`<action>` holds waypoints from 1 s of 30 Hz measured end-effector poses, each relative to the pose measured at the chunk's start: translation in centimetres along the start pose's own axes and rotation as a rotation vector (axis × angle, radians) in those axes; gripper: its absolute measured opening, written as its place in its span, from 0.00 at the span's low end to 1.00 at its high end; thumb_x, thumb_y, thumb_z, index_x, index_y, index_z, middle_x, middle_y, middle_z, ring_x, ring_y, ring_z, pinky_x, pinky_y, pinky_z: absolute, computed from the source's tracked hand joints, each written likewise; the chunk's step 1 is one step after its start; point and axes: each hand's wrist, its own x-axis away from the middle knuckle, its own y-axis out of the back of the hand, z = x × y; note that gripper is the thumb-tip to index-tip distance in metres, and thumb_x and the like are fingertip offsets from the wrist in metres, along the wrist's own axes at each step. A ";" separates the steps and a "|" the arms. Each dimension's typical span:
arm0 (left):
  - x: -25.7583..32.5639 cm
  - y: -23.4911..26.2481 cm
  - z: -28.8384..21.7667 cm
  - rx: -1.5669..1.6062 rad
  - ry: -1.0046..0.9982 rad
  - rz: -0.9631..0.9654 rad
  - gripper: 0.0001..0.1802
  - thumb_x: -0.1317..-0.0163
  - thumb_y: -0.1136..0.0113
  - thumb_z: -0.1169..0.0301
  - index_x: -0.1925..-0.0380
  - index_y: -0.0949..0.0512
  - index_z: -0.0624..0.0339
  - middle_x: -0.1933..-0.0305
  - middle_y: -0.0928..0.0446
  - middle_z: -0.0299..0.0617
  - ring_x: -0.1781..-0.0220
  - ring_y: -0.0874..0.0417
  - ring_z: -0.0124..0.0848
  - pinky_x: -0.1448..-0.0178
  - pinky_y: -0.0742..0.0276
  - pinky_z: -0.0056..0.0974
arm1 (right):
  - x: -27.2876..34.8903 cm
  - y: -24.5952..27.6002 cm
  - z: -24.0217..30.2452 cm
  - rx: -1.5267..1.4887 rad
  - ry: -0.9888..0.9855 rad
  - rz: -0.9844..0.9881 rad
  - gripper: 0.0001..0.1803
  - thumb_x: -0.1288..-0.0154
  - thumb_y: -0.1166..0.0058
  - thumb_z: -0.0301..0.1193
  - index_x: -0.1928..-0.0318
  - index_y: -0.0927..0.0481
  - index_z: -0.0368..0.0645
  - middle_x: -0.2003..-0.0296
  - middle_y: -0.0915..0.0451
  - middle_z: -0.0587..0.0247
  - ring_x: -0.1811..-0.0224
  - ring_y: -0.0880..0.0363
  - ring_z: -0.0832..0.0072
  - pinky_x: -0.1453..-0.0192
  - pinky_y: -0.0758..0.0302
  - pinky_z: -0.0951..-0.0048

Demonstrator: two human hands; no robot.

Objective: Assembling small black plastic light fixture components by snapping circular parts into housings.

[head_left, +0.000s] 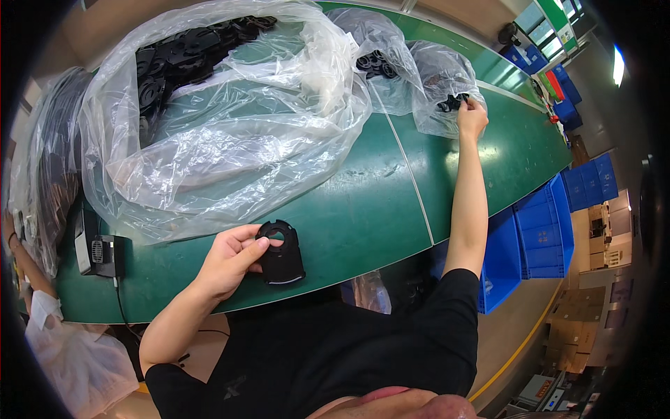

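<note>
My left hand holds a flat black plastic housing near the front edge of the green table. The housing has a large round hole at one end, and my thumb and fingers grip it beside that hole. My right arm is stretched out to the far right, where my right hand is closed at the mouth of a clear plastic bag. Small black parts show in the bag right by my fingertips. Exactly what those fingers pinch is hidden.
A large clear bag of black plastic parts covers the table's left side. Another bag with black ring-shaped parts stands behind. A black device with a cable sits at left, near another person's arm. Blue crates stand right.
</note>
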 end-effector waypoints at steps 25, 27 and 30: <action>0.9 0.0 -0.6 0.020 -0.064 0.084 0.15 0.35 0.48 0.68 0.52 0.26 0.64 0.57 0.20 0.40 0.61 0.20 0.22 0.63 0.25 0.25 | 1.2 1.0 0.4 0.036 0.008 -0.075 0.08 0.47 0.45 0.27 0.67 0.18 0.39 0.70 0.18 0.55 0.66 0.18 0.63 0.56 0.24 0.67; 1.0 0.0 -0.5 0.011 -0.054 0.074 0.15 0.35 0.47 0.68 0.52 0.26 0.64 0.57 0.20 0.40 0.61 0.20 0.22 0.64 0.25 0.25 | 1.9 1.5 0.8 0.002 -0.076 -0.018 0.08 0.46 0.43 0.28 0.67 0.19 0.37 0.72 0.17 0.58 0.69 0.17 0.70 0.59 0.24 0.72; 1.0 0.1 -0.4 0.010 -0.034 0.058 0.15 0.35 0.47 0.67 0.52 0.27 0.64 0.57 0.20 0.39 0.61 0.20 0.21 0.64 0.25 0.25 | 3.2 2.4 0.6 -0.382 -0.211 0.069 0.10 0.45 0.41 0.29 0.65 0.19 0.34 0.73 0.17 0.60 0.70 0.18 0.76 0.63 0.23 0.77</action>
